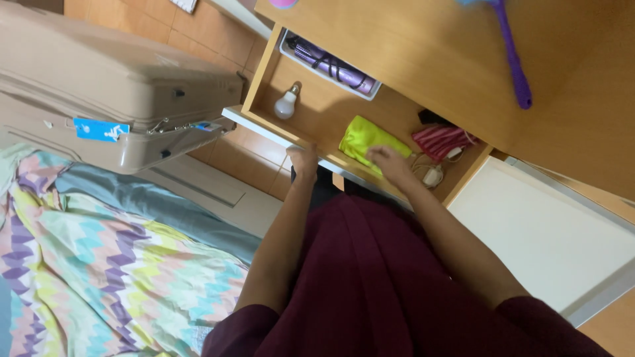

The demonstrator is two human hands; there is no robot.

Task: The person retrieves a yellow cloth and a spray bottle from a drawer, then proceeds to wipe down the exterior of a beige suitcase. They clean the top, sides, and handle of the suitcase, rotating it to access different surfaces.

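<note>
An open wooden drawer (264, 73) of a desk lies before me. My left hand (303, 162) rests on the drawer's white front edge. My right hand (390, 163) reaches inside and touches a lime-green folded pouch (364, 137); whether the fingers grip it is unclear. Also in the drawer are a white light bulb (286, 104), a white tray holding a purple hair tool (331, 66), a red striped pouch (440, 141) and a small white charger with cable (433, 175).
A beige suitcase (99, 86) lies at the left on the tiled floor. A bed with a zigzag-patterned sheet (99, 264) is at lower left. A purple handled tool (510, 53) lies on the desk top (430, 39). A white cabinet door (549, 231) is at right.
</note>
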